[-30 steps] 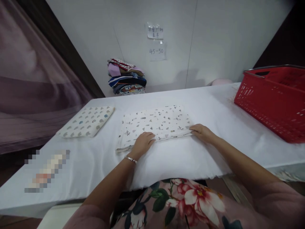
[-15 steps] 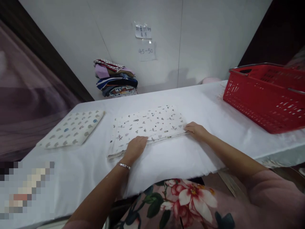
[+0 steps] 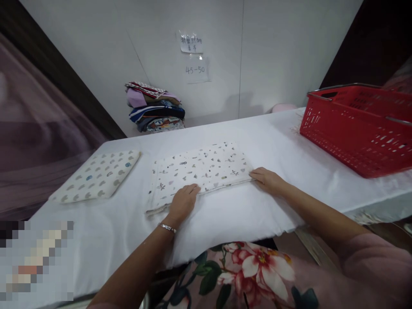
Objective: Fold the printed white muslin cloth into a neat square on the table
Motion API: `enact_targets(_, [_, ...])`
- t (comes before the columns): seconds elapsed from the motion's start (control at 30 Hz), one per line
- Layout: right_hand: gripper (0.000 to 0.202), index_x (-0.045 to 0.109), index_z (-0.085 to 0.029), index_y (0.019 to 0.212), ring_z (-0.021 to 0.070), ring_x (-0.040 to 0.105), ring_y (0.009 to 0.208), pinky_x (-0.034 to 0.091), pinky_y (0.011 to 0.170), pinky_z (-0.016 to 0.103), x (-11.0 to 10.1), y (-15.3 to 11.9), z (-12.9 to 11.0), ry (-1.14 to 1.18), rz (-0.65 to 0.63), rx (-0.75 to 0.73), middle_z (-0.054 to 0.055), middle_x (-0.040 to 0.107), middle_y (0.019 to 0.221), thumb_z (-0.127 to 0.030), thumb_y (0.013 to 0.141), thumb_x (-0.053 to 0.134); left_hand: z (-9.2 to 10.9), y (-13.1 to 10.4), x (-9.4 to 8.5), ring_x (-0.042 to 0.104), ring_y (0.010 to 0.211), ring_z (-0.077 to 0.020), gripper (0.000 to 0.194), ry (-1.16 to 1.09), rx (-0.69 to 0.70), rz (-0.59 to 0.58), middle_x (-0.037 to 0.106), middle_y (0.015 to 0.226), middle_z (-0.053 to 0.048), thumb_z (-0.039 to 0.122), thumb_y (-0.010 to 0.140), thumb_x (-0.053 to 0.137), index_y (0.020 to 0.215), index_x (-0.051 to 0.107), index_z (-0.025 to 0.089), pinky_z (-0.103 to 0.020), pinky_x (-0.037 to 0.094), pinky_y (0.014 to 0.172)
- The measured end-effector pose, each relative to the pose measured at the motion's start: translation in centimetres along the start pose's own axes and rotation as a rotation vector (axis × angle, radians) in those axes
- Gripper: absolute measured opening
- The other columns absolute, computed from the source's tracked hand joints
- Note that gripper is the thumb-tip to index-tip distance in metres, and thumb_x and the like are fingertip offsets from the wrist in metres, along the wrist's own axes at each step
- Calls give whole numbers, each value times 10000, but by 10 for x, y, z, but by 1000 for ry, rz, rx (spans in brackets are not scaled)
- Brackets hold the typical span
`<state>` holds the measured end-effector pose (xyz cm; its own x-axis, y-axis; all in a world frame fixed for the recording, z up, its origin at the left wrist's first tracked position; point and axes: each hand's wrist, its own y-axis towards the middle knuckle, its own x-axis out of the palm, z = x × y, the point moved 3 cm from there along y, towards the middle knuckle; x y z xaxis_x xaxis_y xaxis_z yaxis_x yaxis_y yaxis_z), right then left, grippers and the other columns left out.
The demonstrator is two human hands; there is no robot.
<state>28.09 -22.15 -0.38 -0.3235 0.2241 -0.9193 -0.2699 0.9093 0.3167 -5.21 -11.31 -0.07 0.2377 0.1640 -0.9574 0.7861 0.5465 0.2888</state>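
Observation:
A folded white cloth with small grey and dark prints (image 3: 206, 165) lies flat on the white-covered table (image 3: 225, 219). On its near edge, left of the middle, rests my left hand (image 3: 185, 201), a bracelet at the wrist; its fingers are close together on the cloth. My right hand (image 3: 266, 179) is at the near right corner, fingertips pressed together on the edge. To the left lies another folded cloth with grey mushroom-like prints (image 3: 99, 178), touched by neither hand.
A red plastic basket (image 3: 357, 133) stands at the right of the table. Folded coloured fabrics (image 3: 156, 107) are stacked by the wall beyond the far edge. Two paper notes (image 3: 196, 69) hang on the wall. A pixelated patch hides the lower left.
The fold along the cloth's near edge looks flatter between my hands. My left fingers have shifted very slightly; the right hand has hardly moved.

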Motion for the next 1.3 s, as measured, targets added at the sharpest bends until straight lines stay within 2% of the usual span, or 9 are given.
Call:
enact_targets(0.13, [350, 574, -229, 1180, 232, 510, 1074, 475, 865, 418, 3, 2, 3, 5, 0, 26, 85, 595, 1154, -212, 872, 409, 1, 0, -1, 516, 1094, -234, 329, -56, 0, 34, 574, 1195, -93, 179, 854, 434, 1154, 562, 218, -405, 418, 925])
enact_targets(0.27, [354, 582, -239, 1176, 222, 530, 1054, 478, 859, 395, 3, 6, 11, 35, -12, 66, 73, 615, 1121, -216, 882, 386, 8, 6, 1, 492, 1125, -238, 348, -77, 50, 14, 553, 1227, -95, 276, 866, 466, 1200, 528, 206, -403, 401, 945])
enact_targets(0.37, [348, 595, -246, 1159, 219, 557, 1021, 476, 846, 377, 1, 10, 16, 58, -8, 109, 61, 637, 1082, -235, 887, 379, 12, 14, 4, 493, 1120, -241, 347, -77, 61, 4, 557, 1222, -94, 276, 862, 479, 1197, 533, 201, -401, 400, 940])
enact_targets(0.6, [314, 613, -232, 1112, 222, 583, 976, 471, 839, 381, -2, 17, 22, 34, -36, 164, 76, 644, 1058, -232, 873, 410, 14, 27, 4, 557, 971, -209, 287, -129, 28, -13, 645, 1051, -67, 254, 912, 379, 1075, 606, 192, -370, 451, 847])
enact_targets(0.77, [300, 619, -235, 1096, 216, 589, 974, 474, 840, 374, -2, 15, 23, 81, 5, 176, 70, 648, 1045, -236, 864, 429, 17, 29, 3, 543, 1019, -221, 291, -144, 8, 10, 621, 1111, -80, 260, 904, 398, 1127, 575, 197, -391, 435, 872])
enact_targets(0.93, [301, 626, -255, 1086, 211, 599, 960, 480, 834, 373, -6, 18, 22, 87, 13, 228, 52, 656, 1040, -252, 857, 431, 53, 53, 1, 490, 1110, -230, 314, -187, 76, 53, 558, 1212, -78, 274, 874, 471, 1179, 525, 223, -407, 391, 932])
enact_targets(1.1, [286, 630, -249, 1065, 202, 597, 959, 476, 839, 358, -15, 25, 14, 117, 21, 240, 40, 661, 1038, -253, 868, 422, 95, 88, 8, 460, 1123, -216, 204, -220, 151, 50, 526, 1232, -66, 222, 835, 534, 1039, 543, 216, -387, 382, 921])
enact_targets(1.2, [281, 626, -240, 1059, 196, 601, 947, 476, 834, 346, -18, 27, 12, 137, 43, 263, 41, 662, 1035, -231, 861, 427, 105, 101, 16, 451, 1120, -223, 166, -197, 147, 57, 508, 1245, -72, 201, 806, 569, 967, 530, 197, -381, 382, 904])
enact_targets(1.3, [269, 627, -239, 1045, 197, 606, 928, 480, 817, 347, -16, 26, 12, 145, 64, 274, 49, 665, 1017, -231, 855, 437, 105, 107, 23, 465, 1092, -232, 160, -159, 125, 48, 513, 1231, -82, 183, 793, 576, 942, 519, 189, -384, 382, 882])
